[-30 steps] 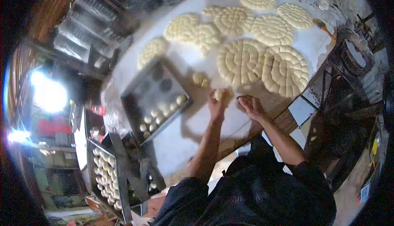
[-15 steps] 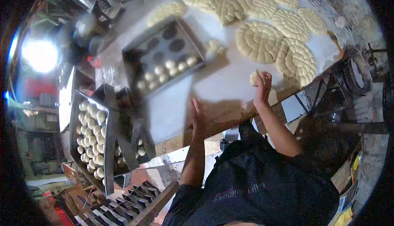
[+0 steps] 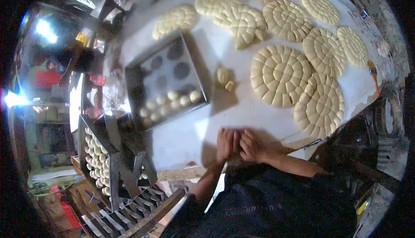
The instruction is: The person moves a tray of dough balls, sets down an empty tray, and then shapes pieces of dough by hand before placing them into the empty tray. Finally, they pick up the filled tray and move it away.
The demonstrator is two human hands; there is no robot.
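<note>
My left hand [image 3: 226, 144] and my right hand [image 3: 251, 145] are together at the table's near edge, fingers curled inward and thumbs side by side. Whatever they hold is hidden by the fingers. Beyond them, small dough pieces [image 3: 223, 76] lie on the white tabletop [image 3: 181, 145]. To the left, a dark metal tray [image 3: 206, 92] holds rows of round dough balls [image 3: 173, 95] along its near side. Right of the pieces lies a large round of dough cut into segments [image 3: 280, 76], with another cut round [image 3: 320, 106] touching it.
More cut dough rounds [image 3: 286, 20] cover the far and right parts of the table. A second tray of dough balls [image 3: 98, 162] stands tilted at the left, above a rack of metal strips [image 3: 116, 220]. A wooden-handled tool [image 3: 374, 81] lies at the right edge.
My hands have come together from apart. The dough piece seen in my right hand is now out of sight. The view has shifted, so the table's contents appear lower.
</note>
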